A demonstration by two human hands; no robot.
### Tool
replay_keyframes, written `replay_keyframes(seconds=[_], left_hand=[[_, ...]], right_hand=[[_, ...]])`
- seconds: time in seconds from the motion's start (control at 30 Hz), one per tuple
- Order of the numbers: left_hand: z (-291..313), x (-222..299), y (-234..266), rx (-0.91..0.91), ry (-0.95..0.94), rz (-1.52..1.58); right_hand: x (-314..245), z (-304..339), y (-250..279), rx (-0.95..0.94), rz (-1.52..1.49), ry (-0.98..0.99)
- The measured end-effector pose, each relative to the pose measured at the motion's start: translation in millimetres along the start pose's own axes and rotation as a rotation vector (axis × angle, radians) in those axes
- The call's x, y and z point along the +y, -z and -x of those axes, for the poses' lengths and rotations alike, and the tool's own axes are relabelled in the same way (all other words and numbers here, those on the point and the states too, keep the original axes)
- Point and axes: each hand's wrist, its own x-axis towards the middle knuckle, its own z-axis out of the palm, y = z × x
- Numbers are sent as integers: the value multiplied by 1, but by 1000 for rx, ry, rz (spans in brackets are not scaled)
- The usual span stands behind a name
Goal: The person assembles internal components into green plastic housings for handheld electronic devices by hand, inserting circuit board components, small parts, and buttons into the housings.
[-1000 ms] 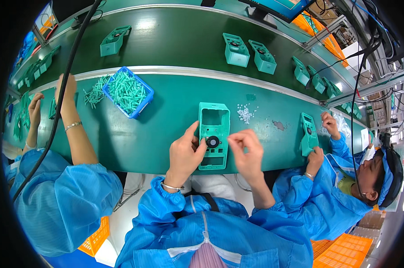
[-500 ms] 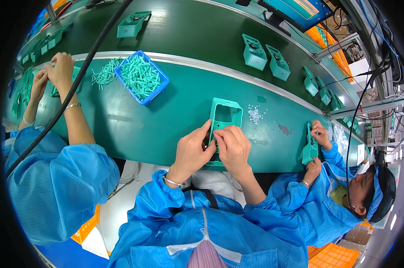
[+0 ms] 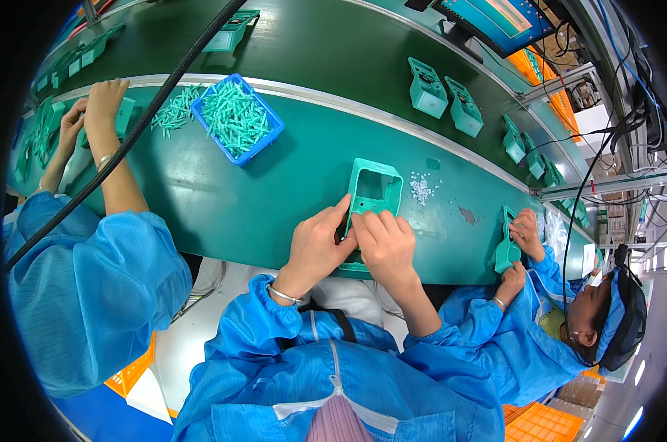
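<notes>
A teal-green plastic housing (image 3: 355, 193) with a rectangular opening rests on the bench in front of me. My left hand (image 3: 315, 239) is closed on its left edge, with the thumb reaching toward the middle. My right hand (image 3: 386, 247) presses bent, bunched fingertips onto the housing's middle bar, close to the left fingertips. Whatever those right fingers pinch is hidden beneath them. Just right of the housing lies a small pile of white pieces (image 3: 421, 189). Farther left stands a blue bin (image 3: 274, 124) filled with slim green plastic parts (image 3: 234, 118).
More slim green parts (image 3: 173, 110) lie beside the bin. Beyond a metal rail, the dark green conveyor (image 3: 326, 55) carries several green housings (image 3: 428, 92). Co-workers in blue sit on both sides; the right one holds a housing (image 3: 506, 247). A black cable (image 3: 138, 129) crosses the left side.
My right fingers have shifted slightly and bunched more over the housing's bar. Housings on the conveyor have moved a little rightward. The left co-worker's hands have drawn closer together.
</notes>
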Motion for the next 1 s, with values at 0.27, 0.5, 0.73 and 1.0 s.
replay_keyframes(seconds=[0.27,0.5,0.73,1.0], left_hand=[[0,-3,-1,3,13,6],[-2,-3,-7,23,-16,5],[0,-1,-1,-2,41,33],[-1,0,-1,13,111,88]], right_hand=[[15,-3,22,-188,-31,73],[48,35,38,144,-647,-598],[97,73,18,182,-395,-852],[118,70,2,66,-345,-740]])
